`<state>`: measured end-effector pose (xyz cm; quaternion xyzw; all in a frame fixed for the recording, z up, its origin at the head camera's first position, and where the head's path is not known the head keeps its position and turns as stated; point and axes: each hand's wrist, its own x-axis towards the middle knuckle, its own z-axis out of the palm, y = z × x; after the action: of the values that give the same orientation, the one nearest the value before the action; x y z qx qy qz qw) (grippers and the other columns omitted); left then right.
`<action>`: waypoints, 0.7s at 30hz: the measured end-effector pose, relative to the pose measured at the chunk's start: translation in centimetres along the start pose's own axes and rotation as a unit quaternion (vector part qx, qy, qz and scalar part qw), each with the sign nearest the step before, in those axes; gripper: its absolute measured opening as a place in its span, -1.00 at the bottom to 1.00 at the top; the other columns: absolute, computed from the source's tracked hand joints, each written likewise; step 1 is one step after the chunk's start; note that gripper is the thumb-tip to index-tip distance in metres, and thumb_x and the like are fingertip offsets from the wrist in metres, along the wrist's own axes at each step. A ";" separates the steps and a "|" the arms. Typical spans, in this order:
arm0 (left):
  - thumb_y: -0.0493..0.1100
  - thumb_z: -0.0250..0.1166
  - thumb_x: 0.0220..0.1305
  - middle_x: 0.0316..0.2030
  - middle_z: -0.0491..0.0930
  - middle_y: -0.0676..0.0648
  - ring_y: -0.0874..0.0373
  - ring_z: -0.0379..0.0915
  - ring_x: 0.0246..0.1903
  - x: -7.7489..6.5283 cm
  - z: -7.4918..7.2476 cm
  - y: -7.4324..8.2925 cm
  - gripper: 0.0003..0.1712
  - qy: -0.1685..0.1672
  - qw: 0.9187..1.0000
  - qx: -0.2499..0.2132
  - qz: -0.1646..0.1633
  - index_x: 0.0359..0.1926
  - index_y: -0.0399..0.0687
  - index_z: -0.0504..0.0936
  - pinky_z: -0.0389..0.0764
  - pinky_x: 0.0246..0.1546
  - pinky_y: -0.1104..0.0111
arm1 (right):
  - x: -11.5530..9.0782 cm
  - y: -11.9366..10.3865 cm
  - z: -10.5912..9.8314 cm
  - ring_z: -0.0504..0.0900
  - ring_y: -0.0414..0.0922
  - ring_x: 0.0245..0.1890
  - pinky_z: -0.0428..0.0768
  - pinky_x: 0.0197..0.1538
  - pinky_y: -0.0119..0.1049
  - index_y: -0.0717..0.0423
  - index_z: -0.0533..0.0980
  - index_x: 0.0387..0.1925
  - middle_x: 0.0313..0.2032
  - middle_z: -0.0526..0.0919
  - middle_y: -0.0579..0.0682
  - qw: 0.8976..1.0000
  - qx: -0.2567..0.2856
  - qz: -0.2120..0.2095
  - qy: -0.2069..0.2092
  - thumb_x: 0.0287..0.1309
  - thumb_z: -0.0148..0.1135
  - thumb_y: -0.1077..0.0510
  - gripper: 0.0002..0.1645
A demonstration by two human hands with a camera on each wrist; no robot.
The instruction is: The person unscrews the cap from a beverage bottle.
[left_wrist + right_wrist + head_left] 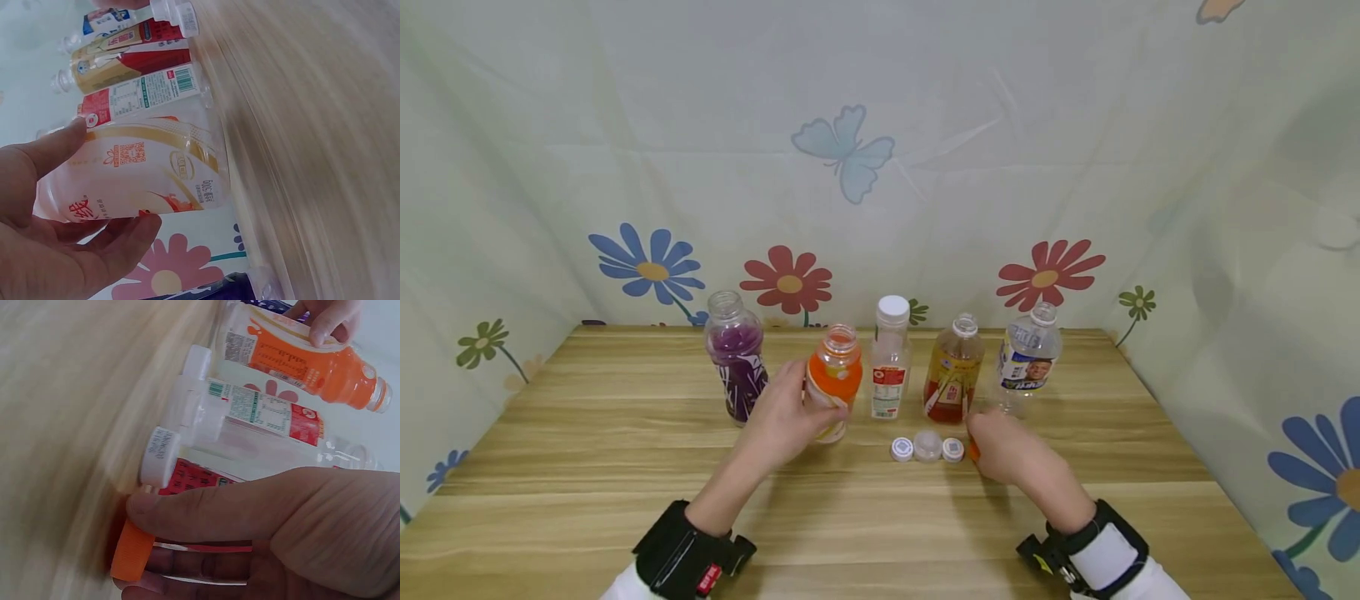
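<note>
My left hand (782, 417) grips an orange-labelled bottle (837, 377) round its side. The bottle has no cap, and its neck is uncovered. In the left wrist view the thumb and fingers lie on opposite sides of the bottle (150, 165). Low at the table, my right hand (1006, 446) pinches an orange cap (132, 551) between thumb and fingers. Left of that cap, a white cap (952, 450), a translucent cap (927, 446) and another white cap (902, 450) lie in a row. The orange cap is mostly hidden by the hand in the head view.
A purple bottle (735, 358) without a cap stands at the left. A clear bottle with a white cap (892, 307), an uncapped amber bottle (953, 371) and an uncapped clear bottle with a blue label (1028, 358) continue the row. Behind the wooden table (625, 467) hangs a flowered curtain (715, 167).
</note>
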<state>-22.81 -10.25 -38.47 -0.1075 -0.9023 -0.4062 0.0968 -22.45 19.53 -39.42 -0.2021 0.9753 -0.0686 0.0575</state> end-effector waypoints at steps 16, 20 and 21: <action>-0.15 0.48 0.16 0.10 0.48 -0.16 -0.09 0.46 0.12 0.5 -0.2 -1.1 -0.25 -0.003 1.000 -0.023 -0.010 0.25 -0.24 0.28 0.43 0.09 0.07 | 0.7 0.4 0.9 0.48 -0.11 -0.49 0.44 -0.42 -0.22 0.11 0.45 -0.49 -0.54 0.42 -0.09 0.998 0.007 -0.040 0.041 -0.12 0.34 0.47 -0.72; -0.16 0.45 0.19 0.11 0.48 -0.19 -0.10 0.45 0.13 0.5 -0.3 -1.4 -0.24 -0.007 1.000 -0.026 -0.010 0.28 -0.26 0.23 0.42 0.10 0.08 | 0.9 0.4 1.0 0.44 -0.12 -0.49 0.43 -0.41 -0.25 0.12 0.47 -0.45 -0.53 0.42 -0.10 0.999 0.020 -0.028 0.034 -0.16 0.39 0.46 -0.70; -0.17 0.45 0.20 0.12 0.48 -0.19 -0.10 0.46 0.13 0.5 -0.3 -1.4 -0.23 -0.006 1.000 -0.026 -0.010 0.29 -0.26 0.22 0.43 0.09 0.08 | 1.0 0.4 0.9 0.44 -0.13 -0.49 0.43 -0.41 -0.25 0.12 0.47 -0.44 -0.52 0.42 -0.10 0.999 0.024 -0.025 0.032 -0.17 0.40 0.46 -0.69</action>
<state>-23.70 -11.32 -39.19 -0.1038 -0.8928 -0.4301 0.0848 -23.33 19.38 -40.49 -0.2229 0.9692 -0.1003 0.0294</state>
